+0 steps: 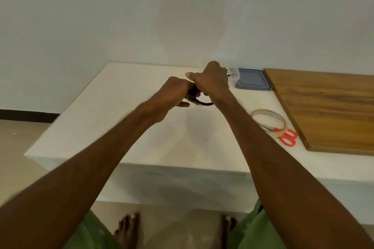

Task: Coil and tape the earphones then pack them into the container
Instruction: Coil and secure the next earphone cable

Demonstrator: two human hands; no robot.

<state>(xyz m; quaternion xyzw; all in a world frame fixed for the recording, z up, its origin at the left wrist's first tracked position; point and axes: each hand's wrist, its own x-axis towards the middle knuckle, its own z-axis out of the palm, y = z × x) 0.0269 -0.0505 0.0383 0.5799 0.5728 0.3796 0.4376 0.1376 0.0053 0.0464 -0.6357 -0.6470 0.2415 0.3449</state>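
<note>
Both hands work over the middle of the table, well in from its front and left edges; white top stretches wide to their left. The left hand and right hand each curl round one black earphones coil (a loop hangs below). To the right: one container, one lid, one tape touching one scissors, and one board just beside.

Matt white table, grained wooden board, clear tape.
</note>
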